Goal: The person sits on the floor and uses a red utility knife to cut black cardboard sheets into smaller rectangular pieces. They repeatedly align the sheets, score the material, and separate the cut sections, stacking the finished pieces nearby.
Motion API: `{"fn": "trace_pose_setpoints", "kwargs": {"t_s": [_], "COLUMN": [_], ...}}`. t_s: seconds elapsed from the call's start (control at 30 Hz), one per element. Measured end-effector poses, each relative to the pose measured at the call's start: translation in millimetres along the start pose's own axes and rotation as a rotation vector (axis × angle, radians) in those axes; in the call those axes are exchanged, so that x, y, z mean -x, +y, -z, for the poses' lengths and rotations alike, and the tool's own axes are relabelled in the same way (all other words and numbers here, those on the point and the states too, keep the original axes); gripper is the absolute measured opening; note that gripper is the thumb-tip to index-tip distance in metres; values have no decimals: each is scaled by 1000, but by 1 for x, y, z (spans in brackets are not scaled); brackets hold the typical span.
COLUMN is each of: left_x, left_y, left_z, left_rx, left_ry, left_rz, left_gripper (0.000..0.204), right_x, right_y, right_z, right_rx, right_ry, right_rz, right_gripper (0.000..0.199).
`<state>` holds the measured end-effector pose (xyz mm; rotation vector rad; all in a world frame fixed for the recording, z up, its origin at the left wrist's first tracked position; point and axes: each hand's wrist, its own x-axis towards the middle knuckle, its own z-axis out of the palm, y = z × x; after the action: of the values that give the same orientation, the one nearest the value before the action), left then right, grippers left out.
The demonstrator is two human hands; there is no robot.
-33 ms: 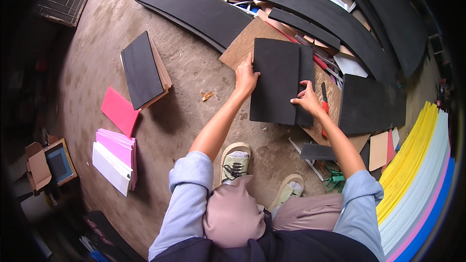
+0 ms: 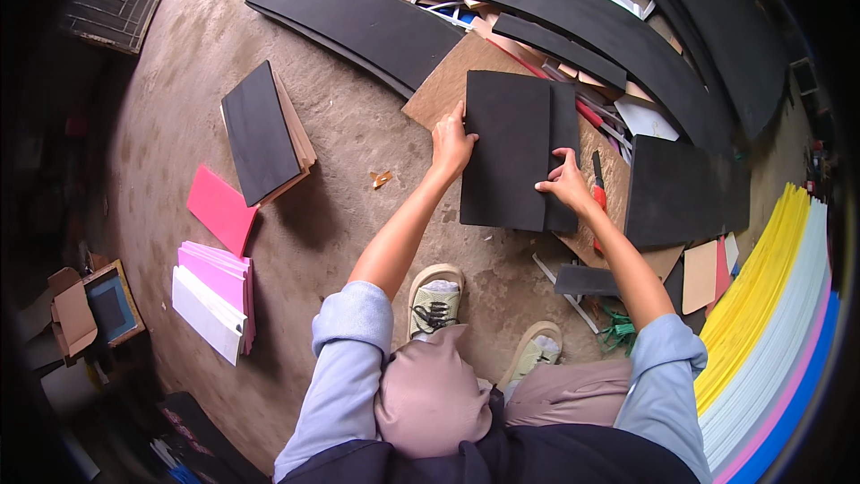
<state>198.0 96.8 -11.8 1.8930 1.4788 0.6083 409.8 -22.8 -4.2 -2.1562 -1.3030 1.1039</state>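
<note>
A dark rectangular foam sheet (image 2: 506,152) lies over a second black sheet (image 2: 563,116), which shows along its right side. My left hand (image 2: 452,142) is closed on the upper sheet's left edge, its thumb on top and its index finger stretched along the side. At the right edge, my right hand (image 2: 566,184) pinches the upper sheet with bent fingers. Its fingertips partly cover the lower sheet. Both sheets rest over a brown board (image 2: 612,157). Just right of my right hand lies a red-handled cutter knife (image 2: 598,186) with a dark blade.
Long black foam strips (image 2: 358,22) and offcuts cover the far floor. On the left stand a black-and-tan stack (image 2: 262,139), a red sheet (image 2: 221,208) and pink and white sheets (image 2: 215,282). Yellow, white and blue sheets (image 2: 761,287) are piled at right. Green strings (image 2: 618,330) lie near my right forearm.
</note>
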Motion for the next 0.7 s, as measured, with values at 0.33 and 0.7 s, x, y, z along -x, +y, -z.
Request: {"fn": "trace_pose_setpoints", "kwargs": {"t_s": [0.33,0.7], "left_x": [-81,-34], "left_y": [43,37], "left_z": [23,19], "left_rx": [-781,-711], "left_ry": [-429,-311], "left_rz": [-551,-654], "left_gripper": [141,132], "right_x": [4,7], "right_y": [-3,-1], "right_z": [0,-1], "right_rx": [-116,-145], "right_ry": [9,76], "right_rz": [-50,-8], "right_gripper": [77,74]}}
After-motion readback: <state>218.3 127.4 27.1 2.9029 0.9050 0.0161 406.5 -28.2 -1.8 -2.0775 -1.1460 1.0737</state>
